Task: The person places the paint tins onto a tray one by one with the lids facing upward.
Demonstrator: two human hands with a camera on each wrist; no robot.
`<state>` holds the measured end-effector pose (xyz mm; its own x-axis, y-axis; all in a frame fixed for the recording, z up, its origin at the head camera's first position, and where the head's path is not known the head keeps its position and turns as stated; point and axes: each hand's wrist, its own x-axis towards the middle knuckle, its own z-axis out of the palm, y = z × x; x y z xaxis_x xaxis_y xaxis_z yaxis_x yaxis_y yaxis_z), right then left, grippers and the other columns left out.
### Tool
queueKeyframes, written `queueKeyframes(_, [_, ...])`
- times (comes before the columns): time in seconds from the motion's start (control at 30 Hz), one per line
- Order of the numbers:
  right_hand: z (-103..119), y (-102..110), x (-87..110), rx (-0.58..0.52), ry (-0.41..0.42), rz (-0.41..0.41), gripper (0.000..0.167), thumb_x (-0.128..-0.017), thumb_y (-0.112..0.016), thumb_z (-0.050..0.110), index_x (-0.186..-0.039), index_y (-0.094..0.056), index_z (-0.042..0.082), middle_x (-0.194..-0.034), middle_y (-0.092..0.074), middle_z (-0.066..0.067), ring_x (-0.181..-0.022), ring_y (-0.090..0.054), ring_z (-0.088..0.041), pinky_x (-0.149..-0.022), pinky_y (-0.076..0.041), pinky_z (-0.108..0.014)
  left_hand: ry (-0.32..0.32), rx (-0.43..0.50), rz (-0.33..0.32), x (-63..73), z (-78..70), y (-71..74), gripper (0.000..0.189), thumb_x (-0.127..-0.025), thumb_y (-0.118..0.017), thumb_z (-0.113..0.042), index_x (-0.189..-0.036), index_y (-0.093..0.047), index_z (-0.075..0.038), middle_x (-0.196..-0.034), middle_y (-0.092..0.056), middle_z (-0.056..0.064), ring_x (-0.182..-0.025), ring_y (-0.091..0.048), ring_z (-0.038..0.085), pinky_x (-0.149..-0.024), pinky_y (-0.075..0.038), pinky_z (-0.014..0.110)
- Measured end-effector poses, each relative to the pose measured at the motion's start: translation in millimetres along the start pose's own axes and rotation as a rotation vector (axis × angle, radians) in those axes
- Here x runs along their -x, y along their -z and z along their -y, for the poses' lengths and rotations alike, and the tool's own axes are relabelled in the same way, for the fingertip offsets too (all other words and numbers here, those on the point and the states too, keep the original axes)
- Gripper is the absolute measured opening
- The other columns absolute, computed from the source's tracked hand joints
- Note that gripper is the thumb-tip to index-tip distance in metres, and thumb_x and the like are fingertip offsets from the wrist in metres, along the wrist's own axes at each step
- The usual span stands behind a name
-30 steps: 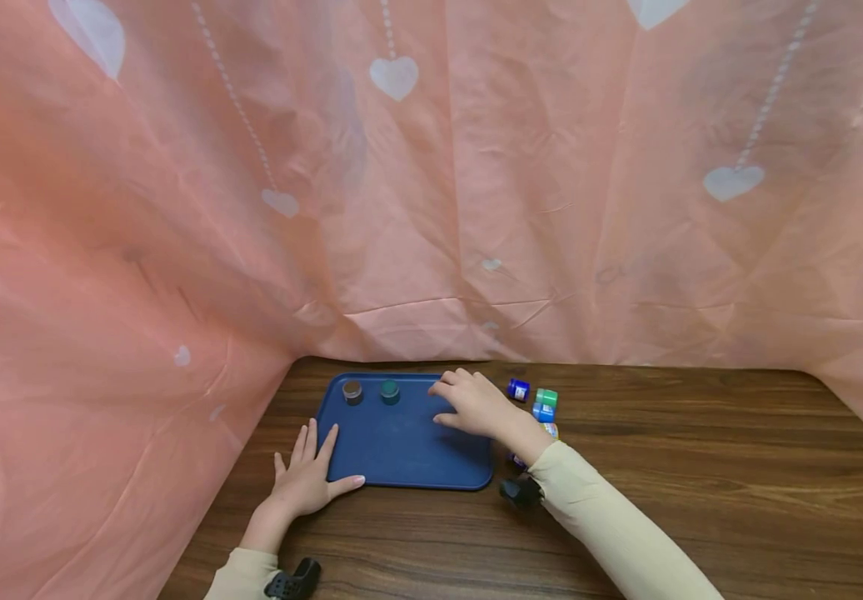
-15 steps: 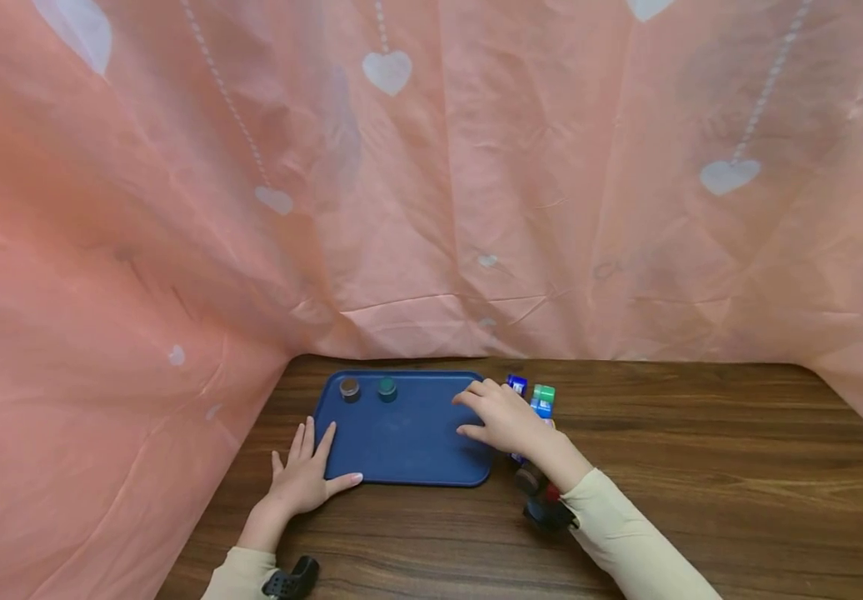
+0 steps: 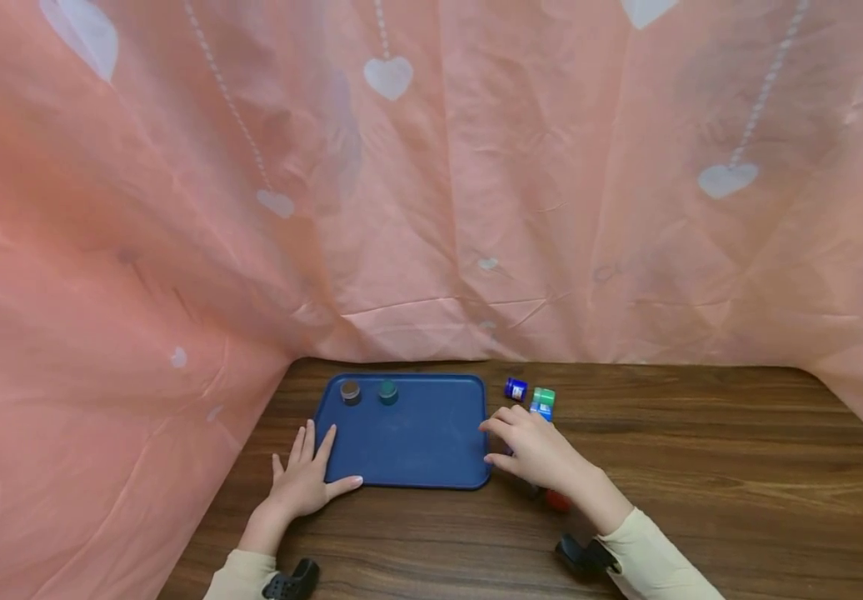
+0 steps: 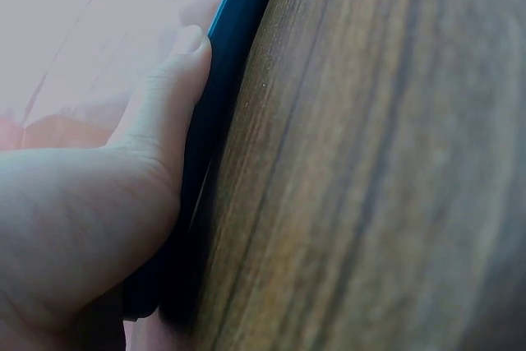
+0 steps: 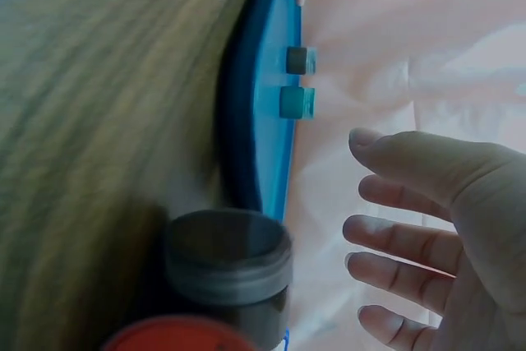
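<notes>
A blue tray (image 3: 409,442) lies on the wooden table. My left hand (image 3: 304,483) rests at its near-left corner, fingers spread over the left rim; the left wrist view shows the thumb (image 4: 177,92) against the edge. Two small jars stand toward the back left of the tray, one brown (image 3: 351,392) and one teal (image 3: 388,392). My right hand (image 3: 536,450) hovers by the tray's right edge, fingers loosely bent and apart, holding nothing. It partly hides more small jars; the right wrist view shows a dark-lidded jar (image 5: 230,260) and a red lid (image 5: 181,336) nearby.
Right of the tray lie a dark blue jar (image 3: 516,389), a green jar (image 3: 544,396) and a lighter blue jar (image 3: 541,411). A red jar (image 3: 559,502) sits below my right hand. A pink curtain (image 3: 431,250) with hearts hangs behind the table (image 3: 739,467).
My right hand has moved right and nearer to me, from above the tray to above the jars beside it. My left hand and the jars on the tray stay put.
</notes>
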<state>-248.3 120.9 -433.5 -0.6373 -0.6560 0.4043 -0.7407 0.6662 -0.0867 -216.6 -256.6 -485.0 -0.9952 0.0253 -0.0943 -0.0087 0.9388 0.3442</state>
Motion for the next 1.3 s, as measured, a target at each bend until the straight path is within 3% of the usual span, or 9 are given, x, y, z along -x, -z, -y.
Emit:
queueKeyframes(0.4, [-4.0,6.6,24.8,0.031,0.044,-0.016,0.034,-0.079,-0.080,0.030,-0.107,-0.070,0.013,-0.100,-0.065,0.000,-0.088,-0.057,-0.016,-0.073,-0.048,-0.035,-0.001,-0.005,-0.007,-1.1,1.0,-2.3,0.109,-0.076,-0.059,-0.077,-0.158,-0.017,-0.017,-0.163,0.004,0.024,-0.150,0.004,0.045,-0.103,0.000,0.082])
queueKeyframes(0.77, [-9.2,5.7,40.4,0.034,0.120,0.031,0.038,-0.078,-0.080,0.032,-0.109,-0.068,0.014,-0.106,-0.064,0.002,-0.100,-0.058,-0.017,-0.078,-0.048,-0.039,-0.004,-0.008,-0.018,-1.2,0.2,-2.4,0.109,-0.077,-0.060,-0.075,-0.158,-0.018,-0.017,-0.163,0.003,0.024,-0.150,0.003,0.045,-0.104,0.000,0.081])
queueKeyframes(1.0, [-7.9,12.7,44.6,0.060,0.153,0.057,0.037,-0.073,-0.083,0.024,-0.106,-0.068,0.017,-0.106,-0.063,0.004,-0.101,-0.058,-0.017,-0.075,-0.046,-0.036,-0.005,-0.006,-0.014,0.7,-0.8,-1.8,0.109,-0.076,-0.059,-0.076,-0.158,-0.017,-0.017,-0.163,0.003,0.025,-0.150,0.003,0.045,-0.104,0.000,0.081])
queueKeyframes(1.3, [-7.1,11.4,46.9,0.069,0.147,0.122,0.034,-0.070,-0.073,0.007,-0.102,-0.070,0.017,-0.105,-0.061,0.004,-0.096,-0.057,-0.016,-0.068,-0.041,-0.029,-0.006,-0.007,-0.013,2.1,1.2,-0.4,0.109,-0.077,-0.059,-0.076,-0.158,-0.017,-0.016,-0.162,0.003,0.026,-0.150,0.003,0.046,-0.104,-0.001,0.082])
